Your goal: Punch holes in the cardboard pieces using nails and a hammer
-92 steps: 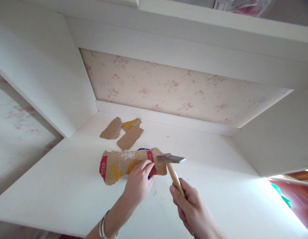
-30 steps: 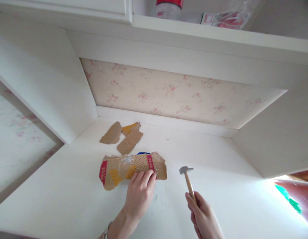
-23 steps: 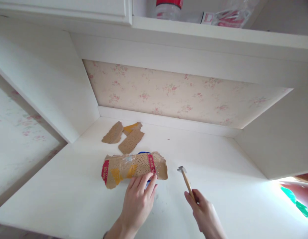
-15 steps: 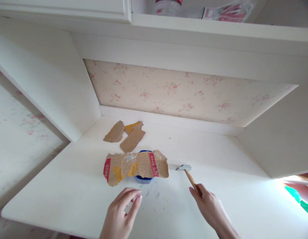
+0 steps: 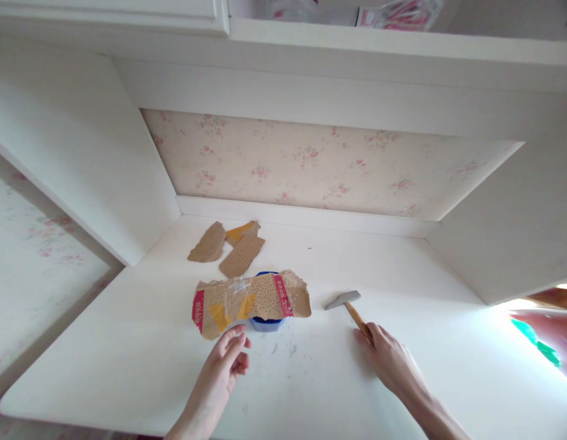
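A torn strip of cardboard (image 5: 237,299), pricked with many small holes and marked with red bands and yellow patches, lies across a blue container (image 5: 267,326). Just below the strip's near edge is my left hand (image 5: 228,357), its fingers loosely bent and apart with nothing in them; I cannot tell whether a fingertip touches the cardboard. My right hand (image 5: 387,354) is wrapped round the wooden handle of a hammer (image 5: 345,299). The hammer's grey metal head is low over the white surface, right of the cardboard.
Several torn cardboard pieces (image 5: 241,255) lie behind the strip, toward the back left. Small dark specks are scattered on the white desktop (image 5: 141,330) before the container. White side panels and an overhead shelf (image 5: 338,36) with plastic-wrapped items frame the space.
My left hand has moved forward and left, closer to the cardboard, and its thumb and fingers have shifted. The hammer stays in my right hand, its head turned slightly. The view has shifted a little.
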`<state>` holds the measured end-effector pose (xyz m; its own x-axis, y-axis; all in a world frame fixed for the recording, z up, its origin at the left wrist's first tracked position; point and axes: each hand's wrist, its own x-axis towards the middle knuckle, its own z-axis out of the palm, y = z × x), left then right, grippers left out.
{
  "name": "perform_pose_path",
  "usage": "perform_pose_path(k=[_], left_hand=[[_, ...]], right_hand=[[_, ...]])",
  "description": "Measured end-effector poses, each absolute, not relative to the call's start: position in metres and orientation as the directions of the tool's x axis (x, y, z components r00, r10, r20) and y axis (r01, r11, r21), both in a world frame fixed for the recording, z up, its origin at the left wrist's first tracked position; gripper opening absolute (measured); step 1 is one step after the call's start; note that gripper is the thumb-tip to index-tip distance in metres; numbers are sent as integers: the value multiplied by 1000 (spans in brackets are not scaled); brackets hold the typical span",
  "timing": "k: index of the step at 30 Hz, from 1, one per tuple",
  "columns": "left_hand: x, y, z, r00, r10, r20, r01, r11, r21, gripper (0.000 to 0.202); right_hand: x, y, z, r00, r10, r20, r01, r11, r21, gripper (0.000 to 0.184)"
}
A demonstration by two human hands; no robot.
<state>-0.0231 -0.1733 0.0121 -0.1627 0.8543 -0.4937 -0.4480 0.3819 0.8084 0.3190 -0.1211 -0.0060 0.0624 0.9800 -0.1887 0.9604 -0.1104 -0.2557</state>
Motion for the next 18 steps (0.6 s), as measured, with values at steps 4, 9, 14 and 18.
perform_pose_path(k=[4,9,14,18], left_hand=[[-23,-165,12,-114,875,-470,-504,356,787,41],[-24,-160,10,-143,895,-423,-527,293,798,31],[-26,-161,14,-157,891,-426,-516,294,805,36],[-29,-164,17,-151,897,-415,-456,310,835,39]], right_hand=[[318,-118,-7,54,989,-139,973,-84,-215,33],[318,-116,-8,52,995,-80,978,-67,-198,31],[323,-117,-14,67,994,-83,962,-86,-259,32],[328,-113,-17,73,993,-91,947,-98,-306,31]])
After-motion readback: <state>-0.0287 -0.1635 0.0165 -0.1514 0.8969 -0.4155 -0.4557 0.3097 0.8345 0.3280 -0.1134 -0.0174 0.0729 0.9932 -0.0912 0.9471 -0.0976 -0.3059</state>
